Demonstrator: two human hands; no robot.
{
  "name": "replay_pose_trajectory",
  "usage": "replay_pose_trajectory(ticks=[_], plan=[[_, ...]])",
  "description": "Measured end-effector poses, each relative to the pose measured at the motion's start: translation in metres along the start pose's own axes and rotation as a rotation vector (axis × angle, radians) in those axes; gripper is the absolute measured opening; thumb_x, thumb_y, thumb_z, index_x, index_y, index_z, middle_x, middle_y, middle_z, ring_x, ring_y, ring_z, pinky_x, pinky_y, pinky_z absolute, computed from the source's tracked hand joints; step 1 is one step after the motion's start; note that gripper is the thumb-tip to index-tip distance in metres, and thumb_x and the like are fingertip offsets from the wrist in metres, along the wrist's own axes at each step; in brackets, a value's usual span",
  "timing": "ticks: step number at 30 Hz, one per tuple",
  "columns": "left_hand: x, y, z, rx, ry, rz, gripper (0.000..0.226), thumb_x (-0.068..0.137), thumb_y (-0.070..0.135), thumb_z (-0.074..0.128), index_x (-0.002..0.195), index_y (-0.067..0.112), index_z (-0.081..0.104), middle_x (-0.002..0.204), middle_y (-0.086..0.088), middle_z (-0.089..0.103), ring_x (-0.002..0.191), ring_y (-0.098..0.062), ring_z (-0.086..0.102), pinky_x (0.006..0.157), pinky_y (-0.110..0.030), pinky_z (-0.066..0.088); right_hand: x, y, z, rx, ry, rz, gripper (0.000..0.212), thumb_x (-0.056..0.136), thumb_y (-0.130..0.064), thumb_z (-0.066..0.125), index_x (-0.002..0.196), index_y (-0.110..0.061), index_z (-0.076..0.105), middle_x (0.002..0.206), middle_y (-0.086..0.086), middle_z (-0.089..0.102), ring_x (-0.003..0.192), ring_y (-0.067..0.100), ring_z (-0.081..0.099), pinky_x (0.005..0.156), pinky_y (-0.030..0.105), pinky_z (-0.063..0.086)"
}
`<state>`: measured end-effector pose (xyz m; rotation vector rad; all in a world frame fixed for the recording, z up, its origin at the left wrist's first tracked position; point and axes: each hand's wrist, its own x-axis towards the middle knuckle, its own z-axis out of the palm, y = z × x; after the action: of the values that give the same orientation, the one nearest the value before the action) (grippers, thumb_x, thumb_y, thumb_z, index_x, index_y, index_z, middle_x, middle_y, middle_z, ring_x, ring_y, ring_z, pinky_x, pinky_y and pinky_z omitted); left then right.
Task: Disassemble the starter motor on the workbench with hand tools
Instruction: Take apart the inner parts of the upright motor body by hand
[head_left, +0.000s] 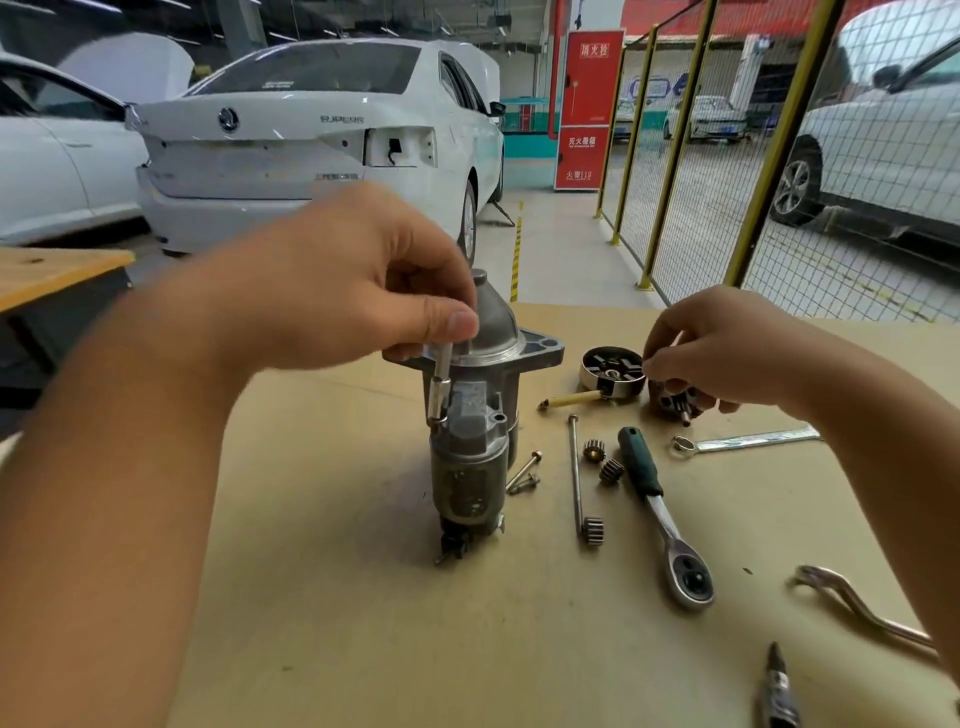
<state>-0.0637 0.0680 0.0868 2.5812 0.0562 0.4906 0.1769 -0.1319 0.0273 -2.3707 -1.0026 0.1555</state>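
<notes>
Upright on the workbench (363, 597) stands the starter motor (475, 415), nose housing up; left hand (337, 291) pinches a socket extension (440, 384) w/ thumb & fingers, tip at the motor body. Right hand (722, 348) grips a small part by the end cap (612, 371), ratchet (662, 512) lying nearby

Bright, even daylight; motion-blurred, edge-warped view.

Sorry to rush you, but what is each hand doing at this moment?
Left hand: pinching a slim metal bit against the upright starter motor.
Right hand: fingers curled round a small dark part beside the round cap.
</notes>
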Motion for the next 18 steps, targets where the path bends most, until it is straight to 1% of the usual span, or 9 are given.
replay_pose_trajectory(ticks=[3,6,8,10,11,13,14,16,18], plan=[[-0.022,-0.015,0.031,-0.202,0.206,0.011,0.021,0.085,0.032,0.071,0.103,0.023,0.078,0.081,-0.001,0.076,0.054,-0.017,0.067,0.053,-0.034,0.06,-0.014,0.004,-0.006,0.038,0.034,0.013,0.009,0.092,-0.021,0.073,0.083,-0.018,0.074,0.067,0.004,0.073,0.05,0.017,0.066,0.043,0.024,0.051],[-0.038,-0.025,0.057,-0.416,0.354,0.048,0.021,0.097,0.022,0.065,0.116,0.02,0.073,0.09,-0.003,0.078,0.044,-0.017,0.053,0.046,-0.032,0.05,-0.039,0.011,0.018,0.034,-0.123,0.049,0.022,0.091,-0.033,0.073,0.078,-0.015,0.073,0.065,0.007,0.072,0.046,0.017,0.063,0.041,0.027,0.049],[-0.04,-0.03,0.067,-0.52,0.417,0.043,0.02,0.1,0.018,0.061,0.117,0.016,0.072,0.092,-0.005,0.078,0.047,-0.019,0.052,0.046,-0.029,0.046,-0.051,0.017,0.04,-0.014,-0.187,0.08,0.026,0.083,-0.046,0.077,0.082,-0.021,0.068,0.071,0.004,0.07,0.056,0.014,0.065,0.044,0.028,0.046],[-0.039,-0.031,0.074,-0.527,0.478,0.055,0.02,0.098,0.018,0.059,0.114,0.015,0.072,0.092,-0.005,0.078,0.047,-0.017,0.051,0.047,-0.024,0.044,-0.054,0.023,0.054,-0.119,-0.131,0.092,0.042,0.073,-0.056,0.082,0.097,-0.031,0.058,0.084,-0.005,0.063,0.072,0.009,0.061,0.052,0.025,0.041],[-0.039,-0.03,0.076,-0.523,0.505,0.069,0.018,0.098,0.016,0.061,0.112,0.014,0.072,0.091,-0.005,0.079,0.045,-0.016,0.049,0.048,-0.023,0.045,-0.055,0.026,0.057,-0.137,-0.113,0.091,0.05,0.072,-0.057,0.083,0.105,-0.035,0.052,0.087,-0.007,0.06,0.076,0.008,0.059,0.054,0.025,0.041],[-0.039,-0.029,0.079,-0.547,0.547,0.082,0.015,0.097,0.015,0.064,0.109,0.012,0.073,0.09,-0.005,0.08,0.042,-0.015,0.046,0.048,-0.023,0.046,-0.054,0.027,0.063,-0.16,-0.127,0.059,0.058,0.077,-0.049,0.08,0.121,-0.044,0.043,0.086,-0.01,0.055,0.077,0.007,0.058,0.056,0.024,0.04],[-0.038,-0.028,0.079,-0.57,0.563,0.077,0.016,0.095,0.016,0.065,0.108,0.011,0.073,0.09,-0.005,0.08,0.042,-0.015,0.046,0.047,-0.023,0.046,-0.054,0.027,0.063,-0.165,-0.147,0.044,0.056,0.081,-0.044,0.078,0.124,-0.047,0.042,0.084,-0.011,0.054,0.077,0.006,0.057,0.057,0.024,0.039],[-0.037,-0.026,0.08,-0.63,0.584,0.055,0.02,0.09,0.018,0.066,0.107,0.01,0.073,0.087,-0.006,0.08,0.044,-0.015,0.05,0.048,-0.022,0.046,-0.052,0.027,0.059,-0.151,-0.156,0.007,0.039,0.085,-0.034,0.075,0.112,-0.05,0.053,0.082,-0.012,0.056,0.073,0.006,0.056,0.055,0.023,0.038],[-0.037,-0.026,0.08,-0.69,0.578,0.026,0.022,0.087,0.021,0.067,0.106,0.012,0.073,0.085,-0.008,0.079,0.05,-0.016,0.055,0.049,-0.021,0.045,-0.05,0.029,0.046,0.075,-0.122,0.009,0.027,0.088,-0.022,0.073,0.096,-0.047,0.068,0.075,-0.007,0.062,0.058,0.011,0.055,0.052,0.022,0.04]])
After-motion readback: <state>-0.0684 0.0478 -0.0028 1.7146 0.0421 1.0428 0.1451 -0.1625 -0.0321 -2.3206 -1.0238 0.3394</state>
